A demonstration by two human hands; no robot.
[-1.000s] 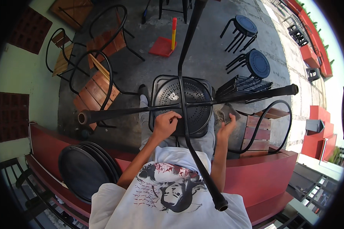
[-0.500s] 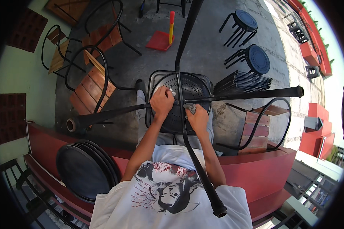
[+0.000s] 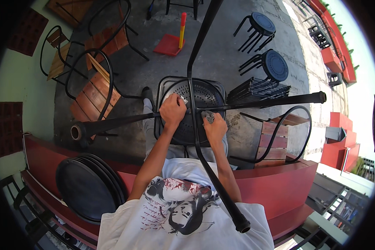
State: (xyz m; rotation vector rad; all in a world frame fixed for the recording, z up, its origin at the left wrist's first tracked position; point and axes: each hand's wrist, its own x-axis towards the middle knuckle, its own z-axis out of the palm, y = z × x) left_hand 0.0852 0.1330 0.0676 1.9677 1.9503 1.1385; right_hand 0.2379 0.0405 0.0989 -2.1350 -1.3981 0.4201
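A black metal frame of crossed tubular legs lies in front of me, its arms reaching left, right, away and back over my shirt. Beneath the crossing is a round, perforated black stool seat. My left hand is closed over the left arm near the crossing, and a small whitish piece shows at its fingers. Just right of the crossing, my right hand grips a folded grey cloth-like piece. The palm sides of both hands are hidden.
Wooden-slat chairs stand at the left, another slatted chair at the right. Black stools are farther right. A red dustpan lies ahead. Round black discs lean on the low red wall by me.
The whole view has shifted slightly, with the surroundings moving left in it. My right hand sits a little farther right of the crossing. My left hand keeps its place on the frame.
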